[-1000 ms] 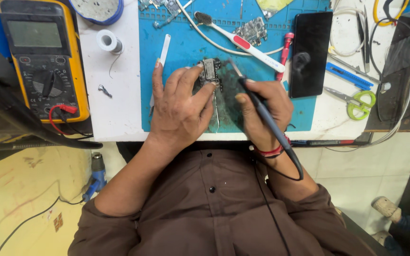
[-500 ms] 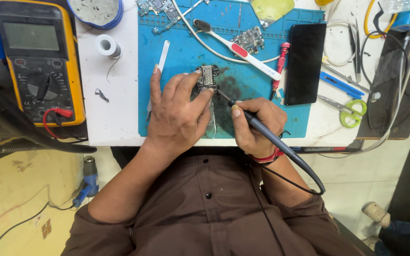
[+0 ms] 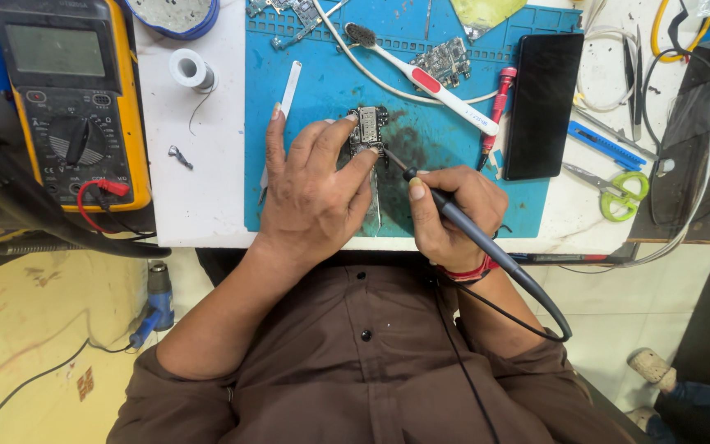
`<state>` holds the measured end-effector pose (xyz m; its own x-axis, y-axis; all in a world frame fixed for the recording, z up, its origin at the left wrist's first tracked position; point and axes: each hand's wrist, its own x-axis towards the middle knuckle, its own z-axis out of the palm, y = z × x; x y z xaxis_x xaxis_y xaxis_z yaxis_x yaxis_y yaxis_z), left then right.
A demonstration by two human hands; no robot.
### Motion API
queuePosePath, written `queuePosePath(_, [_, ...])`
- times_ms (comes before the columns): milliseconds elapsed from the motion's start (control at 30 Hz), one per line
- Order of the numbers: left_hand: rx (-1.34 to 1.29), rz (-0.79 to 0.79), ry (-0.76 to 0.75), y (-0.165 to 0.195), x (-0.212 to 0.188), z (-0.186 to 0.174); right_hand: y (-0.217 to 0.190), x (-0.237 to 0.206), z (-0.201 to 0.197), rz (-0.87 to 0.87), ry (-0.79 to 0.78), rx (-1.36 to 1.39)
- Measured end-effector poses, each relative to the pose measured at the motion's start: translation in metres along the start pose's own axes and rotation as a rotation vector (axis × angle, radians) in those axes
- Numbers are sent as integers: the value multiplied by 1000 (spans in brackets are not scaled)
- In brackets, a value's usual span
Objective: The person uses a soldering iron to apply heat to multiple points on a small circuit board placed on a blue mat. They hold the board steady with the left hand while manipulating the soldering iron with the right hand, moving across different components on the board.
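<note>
My left hand (image 3: pixel 314 193) rests on the blue work mat (image 3: pixel 322 90), its fingertips pressing down a small dark circuit board (image 3: pixel 368 125). My right hand (image 3: pixel 449 218) grips a black soldering iron (image 3: pixel 454 218) like a pen. The iron's thin tip points up-left and meets the board's lower right edge beside my left fingertips. The iron's black cable loops down across my brown shirt. A flat metal strip (image 3: pixel 371 205) lies on the mat between my two hands.
A yellow multimeter (image 3: pixel 71 99) with red lead sits far left, a solder spool (image 3: pixel 189 67) beside it. On the mat lie a toothbrush (image 3: pixel 421 74), a red screwdriver (image 3: pixel 496 107), a black phone (image 3: pixel 542 103) and board pieces. Green-handled scissors (image 3: pixel 622 193), a blue knife (image 3: pixel 606 146) and tweezers lie right.
My right hand has lowered and turned so the iron's tip now reaches the board from the lower right. My left hand keeps pinning the board. The camera view shifted slightly.
</note>
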<state>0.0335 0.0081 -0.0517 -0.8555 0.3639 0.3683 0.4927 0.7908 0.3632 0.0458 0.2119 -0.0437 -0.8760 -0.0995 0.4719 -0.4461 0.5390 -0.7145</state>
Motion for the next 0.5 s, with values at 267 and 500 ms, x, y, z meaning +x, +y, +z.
queuePosePath(267, [-19,-18,-32,1,1,2,1,0,0,1,4,-6])
queuePosePath(500, [-37,-30,-87,1,3,3,-1,0,0,-13,-6,-17])
